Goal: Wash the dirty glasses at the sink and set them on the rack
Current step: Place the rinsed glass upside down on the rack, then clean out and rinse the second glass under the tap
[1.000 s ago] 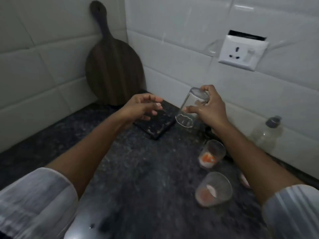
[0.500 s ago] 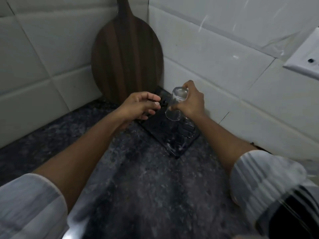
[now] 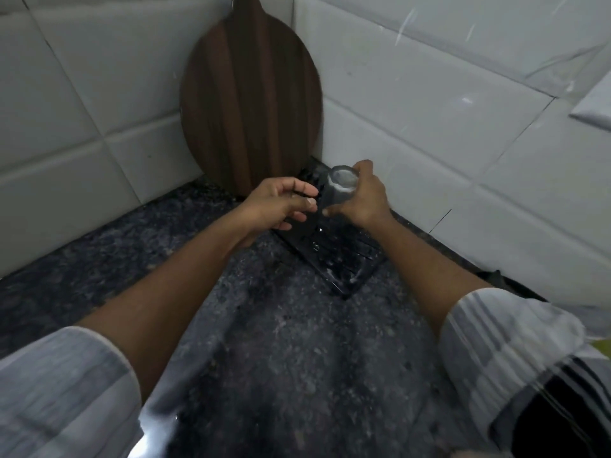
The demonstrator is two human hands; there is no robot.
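Gripping one upturned glass [image 3: 340, 190] over the black rack [image 3: 334, 256], the right hand [image 3: 360, 200] curls its fingers round it. One left hand [image 3: 281, 203] hangs just beside the glass, fingers loosely bent, holding nothing. One round wooden cutting board [image 3: 251, 100] leans behind the rack.

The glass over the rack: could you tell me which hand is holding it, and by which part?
The right hand grips the upturned glass round its side wall; the left hand holds nothing.

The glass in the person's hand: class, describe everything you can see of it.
The glass is a small, clear tumbler, held upside down with its thick round base facing up. The right hand grips its side. It sits over the far end of the black rack; whether its rim touches the rack is hidden.
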